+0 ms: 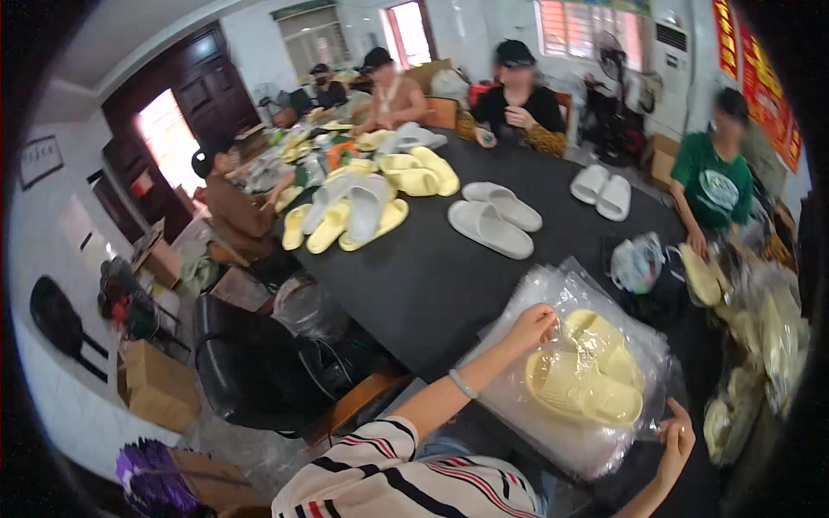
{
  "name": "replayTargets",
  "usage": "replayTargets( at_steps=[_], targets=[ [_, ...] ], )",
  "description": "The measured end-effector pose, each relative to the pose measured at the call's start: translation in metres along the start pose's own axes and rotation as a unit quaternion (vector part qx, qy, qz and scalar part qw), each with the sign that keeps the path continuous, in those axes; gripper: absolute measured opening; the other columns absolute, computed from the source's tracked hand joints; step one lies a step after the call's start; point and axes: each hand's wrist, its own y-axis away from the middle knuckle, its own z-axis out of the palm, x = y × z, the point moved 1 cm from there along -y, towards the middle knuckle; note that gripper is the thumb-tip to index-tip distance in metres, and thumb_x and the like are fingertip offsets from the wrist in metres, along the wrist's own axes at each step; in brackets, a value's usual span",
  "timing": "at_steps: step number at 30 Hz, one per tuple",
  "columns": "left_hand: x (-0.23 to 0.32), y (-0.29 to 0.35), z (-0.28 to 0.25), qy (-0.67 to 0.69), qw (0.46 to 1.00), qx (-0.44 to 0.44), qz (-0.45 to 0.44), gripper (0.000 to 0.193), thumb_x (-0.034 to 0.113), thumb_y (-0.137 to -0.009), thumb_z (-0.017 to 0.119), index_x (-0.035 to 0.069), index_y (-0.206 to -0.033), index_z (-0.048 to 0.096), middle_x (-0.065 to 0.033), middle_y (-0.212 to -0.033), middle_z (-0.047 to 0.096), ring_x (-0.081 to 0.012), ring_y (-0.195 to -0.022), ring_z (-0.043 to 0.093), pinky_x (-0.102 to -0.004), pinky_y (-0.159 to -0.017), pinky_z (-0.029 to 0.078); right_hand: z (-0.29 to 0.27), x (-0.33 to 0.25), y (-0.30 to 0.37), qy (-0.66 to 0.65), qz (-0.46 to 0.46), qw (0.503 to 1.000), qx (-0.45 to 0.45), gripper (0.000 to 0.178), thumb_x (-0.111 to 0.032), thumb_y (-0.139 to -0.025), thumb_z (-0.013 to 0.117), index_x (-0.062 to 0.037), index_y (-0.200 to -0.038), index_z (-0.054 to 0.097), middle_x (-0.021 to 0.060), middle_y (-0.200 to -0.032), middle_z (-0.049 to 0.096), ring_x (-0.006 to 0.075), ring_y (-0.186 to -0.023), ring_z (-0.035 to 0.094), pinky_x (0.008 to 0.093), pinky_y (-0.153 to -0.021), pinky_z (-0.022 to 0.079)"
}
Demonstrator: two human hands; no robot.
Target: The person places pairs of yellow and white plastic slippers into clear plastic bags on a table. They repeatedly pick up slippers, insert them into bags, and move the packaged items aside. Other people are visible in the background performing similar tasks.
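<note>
A black chair [250, 367] stands beside the left side of the table [393, 298]. Toward the table's far end lies a pile of yellow and gray slippers [371, 203], and a gray pair [494, 217] sits near its middle. At the table's near edge, a stack of plastic bags [518, 388] lies under a clear bag [637, 352] with two yellow slippers [574, 384] inside. The left hand [531, 326] has its thumb and fingers closed on the clear bag's upper left edge. A white pair [602, 192] sits near the table's far right edge. The right hand [676, 440], fingers bent and partly spread, is at the clear bag's lower right edge; whether it grips the plastic, I cannot tell. By the table's right side, a person in green [718, 186] touches another yellow slipper [701, 276].
</note>
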Motion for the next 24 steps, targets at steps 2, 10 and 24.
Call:
replayTargets(
  at_steps=[2, 10, 24],
  targets=[
    [0.005, -0.003, -0.016, 0.040, 0.999, 0.000, 0.001, 0.012, 0.015, -0.099, 0.050, 0.004, -0.096, 0.054, -0.0041, -0.083, 0.061, -0.0104, -0.067, 0.060, -0.0284, -0.055, 0.048, 0.013, -0.009, -0.005, 0.009, -0.039, 0.999, -0.026, 0.037, -0.027, -0.097, 0.058, 0.0027, -0.075, 0.061, 0.0242, -0.120, 0.061, 0.0070, -0.061, 0.050, 0.0209, -0.054, 0.040],
    [-0.014, 0.010, -0.050, -0.317, 0.939, 0.059, 0.116, 0.041, 0.009, -0.090, 0.056, 0.002, -0.129, 0.050, -0.0246, -0.136, 0.048, -0.0371, -0.126, 0.047, -0.0433, -0.107, 0.037, 0.033, 0.003, -0.021, -0.069, -0.016, 0.912, -0.404, 0.026, -0.012, -0.081, 0.069, 0.0015, -0.103, 0.070, 0.0183, -0.110, 0.067, 0.0294, -0.110, 0.061, 0.0399, -0.096, 0.045],
    [-0.030, 0.038, -0.024, -0.431, 0.888, -0.096, 0.124, 0.050, 0.031, -0.104, 0.034, 0.005, -0.147, 0.036, -0.0097, -0.155, 0.033, -0.0224, -0.144, 0.028, -0.0427, -0.119, 0.018, 0.155, 0.016, -0.080, 0.297, -0.128, 0.850, -0.416, 0.056, -0.038, -0.086, 0.064, -0.0016, -0.128, 0.055, 0.0225, -0.129, 0.054, 0.0386, -0.128, 0.043, 0.0483, -0.108, 0.035]
  ],
)
